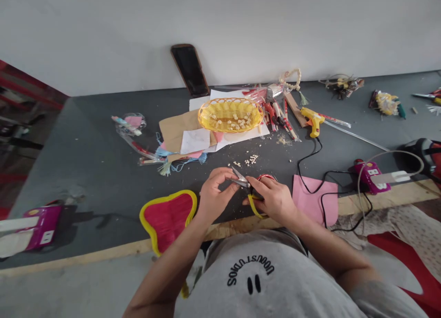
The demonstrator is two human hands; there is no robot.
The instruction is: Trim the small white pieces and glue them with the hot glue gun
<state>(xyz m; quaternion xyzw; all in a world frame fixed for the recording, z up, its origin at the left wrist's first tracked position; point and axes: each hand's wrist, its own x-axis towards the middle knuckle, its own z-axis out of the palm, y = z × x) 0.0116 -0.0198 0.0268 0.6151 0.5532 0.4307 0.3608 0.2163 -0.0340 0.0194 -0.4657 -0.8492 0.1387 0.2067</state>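
My right hand [275,199] grips a pair of scissors [244,180], with the blades pointing left toward my other hand. A yellow curved strip [254,207] hangs below the right fingers; whether it belongs to the scissors I cannot tell. My left hand [216,192] is pinched closed at the blades, and what lies between its fingertips is too small to make out. Just beyond both hands, small whitish bits [252,159] are scattered on the grey table [103,180]. A red heart-like piece with a fuzzy yellow border [168,219] lies left of my left forearm.
A yellow basket [230,118] with small pale pieces stands on papers at the back. A phone [190,70] leans on the wall. Right are a yellow glue gun [313,120] with a black cord, pink paper [315,201] and a purple box-shaped device [372,176]; another purple device [43,228] sits left.
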